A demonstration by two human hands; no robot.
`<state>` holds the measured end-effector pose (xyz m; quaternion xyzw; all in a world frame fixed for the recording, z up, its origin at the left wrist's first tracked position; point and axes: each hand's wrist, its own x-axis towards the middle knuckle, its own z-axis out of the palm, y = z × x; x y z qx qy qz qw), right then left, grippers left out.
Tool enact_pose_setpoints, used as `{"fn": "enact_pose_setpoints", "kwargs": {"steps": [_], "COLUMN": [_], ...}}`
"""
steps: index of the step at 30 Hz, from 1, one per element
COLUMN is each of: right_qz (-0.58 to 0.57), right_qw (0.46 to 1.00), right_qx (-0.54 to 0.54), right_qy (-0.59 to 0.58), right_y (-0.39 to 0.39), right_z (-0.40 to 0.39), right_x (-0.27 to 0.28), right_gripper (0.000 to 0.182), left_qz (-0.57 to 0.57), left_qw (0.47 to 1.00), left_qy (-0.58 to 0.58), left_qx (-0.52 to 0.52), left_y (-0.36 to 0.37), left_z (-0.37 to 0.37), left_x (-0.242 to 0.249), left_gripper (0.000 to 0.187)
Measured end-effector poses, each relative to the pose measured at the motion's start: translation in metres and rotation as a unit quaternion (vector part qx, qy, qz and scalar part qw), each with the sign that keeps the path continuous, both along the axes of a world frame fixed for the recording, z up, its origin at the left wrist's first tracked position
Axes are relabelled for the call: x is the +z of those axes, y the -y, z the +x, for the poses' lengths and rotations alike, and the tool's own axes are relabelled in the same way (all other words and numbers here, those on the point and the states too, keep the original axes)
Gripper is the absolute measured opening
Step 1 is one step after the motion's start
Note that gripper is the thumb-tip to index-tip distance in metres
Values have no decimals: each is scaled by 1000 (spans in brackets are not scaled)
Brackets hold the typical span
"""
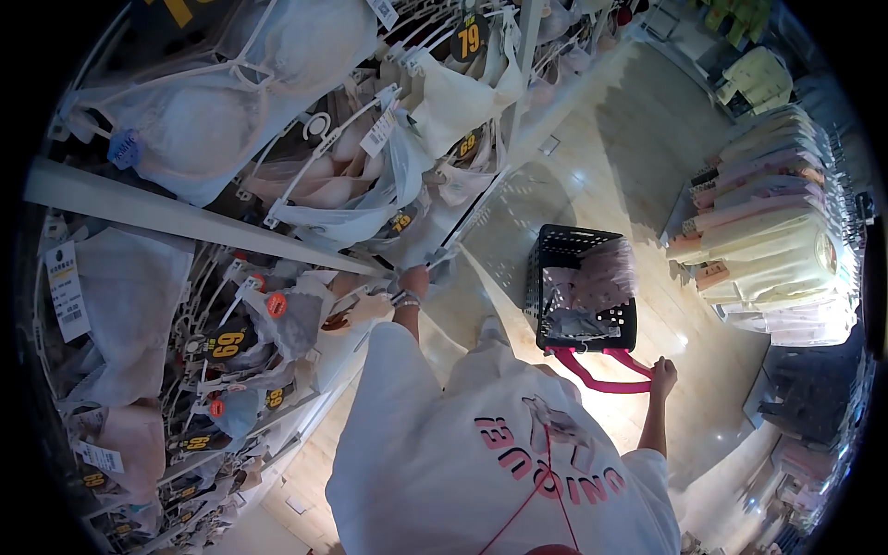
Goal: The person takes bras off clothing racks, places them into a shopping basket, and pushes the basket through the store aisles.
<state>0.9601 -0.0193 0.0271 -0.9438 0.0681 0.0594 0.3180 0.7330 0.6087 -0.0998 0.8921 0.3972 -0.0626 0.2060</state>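
My right hand [663, 378] is closed around the pink-red strap [599, 377] of a black plastic basket [585, 343]. Inside the basket lie pinkish folded garments [601, 276] and some grey-white items. On the other side, my left hand [414, 282], with a bracelet at the wrist, is at the edge of the display rack, beside the end of a white metal rail [194, 219]. Its fingers look curled, but what they hold, if anything, is too small to make out. Hanging bras [338, 185] are just above and left of this hand.
Racks of bras with black price signs [470, 37] fill the left side. At the right stands a rack of pale shirts [772, 250], with dark garments [809, 393] below it. A tiled aisle floor [638, 120] runs between the racks.
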Motion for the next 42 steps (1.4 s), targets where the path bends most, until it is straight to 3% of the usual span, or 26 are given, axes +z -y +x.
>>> {"fn": "enact_pose_setpoints", "kwargs": {"steps": [1, 4, 6, 9, 11, 12, 14, 15, 17, 18, 20, 23, 26, 30, 33, 36, 42], "right_qz": [-13, -131, -56, 111, 184, 225, 373, 460, 656, 707, 772, 758, 708, 769, 743, 715, 718], "right_qw": [1000, 959, 967, 979, 951, 928, 848, 778, 585, 546, 520, 548, 617, 512, 517, 566, 620], "right_qx": [10, 223, 211, 169, 241, 277, 265, 233, 271, 266, 155, 207, 202, 151, 212, 233, 214], "right_qy": [-14, 115, 131, 25, -55, -105, -268, -359, -392, -364, -330, -287, -277, -351, -368, -337, -234], "right_y": [-2, -6, -35, -89, -139, -164, -209, -229, -271, -290, -317, -327, -332, -336, -340, -339, -336], "right_z": [1, 8, 12, 21, 15, 11, 4, 5, 12, 11, 9, 3, -1, -22, -33, -48, -58], "right_x": [4, 21, 44, 59, 69, 72, 74, 68, 48, 56, 88, 152, 192, 202, 207, 242, 261], "right_gripper": [30, 20, 11, 24, 34, 39, 50, 55, 58, 59, 54, 57, 62, 64, 69, 71, 64], "left_qz": [7, -36, -108, -258, -374, -417, -496, -496, -486, -493, -509, -505, -493, -491, -497, -503, -521], "left_qw": [1000, 997, 988, 945, 876, 854, 806, 798, 785, 773, 747, 714, 694, 676, 664, 653, 641], "left_qy": [0, 39, 90, 197, 296, 304, 321, 339, 378, 395, 426, 484, 522, 543, 551, 559, 559], "left_qx": [-8, -50, -66, -37, -76, -64, -43, -52, -69, -58, -28, 18, 49, 85, 90, 89, 77], "left_y": [14, 48, 57, 72, 68, 75, 89, 90, 86, 84, 80, 75, 74, 77, 81, 79, 82], "left_z": [2, 5, 11, 23, 33, 37, 46, 49, 49, 50, 46, 29, 16, -2, -11, -17, -19], "left_x": [1, 43, 91, 167, 186, 219, 304, 319, 346, 353, 361, 366, 356, 340, 340, 338, 325], "left_gripper": [19, 21, 22, 20, 21, 21, 22, 22, 22, 22, 22, 23, 23, 24, 24, 25, 26]}}
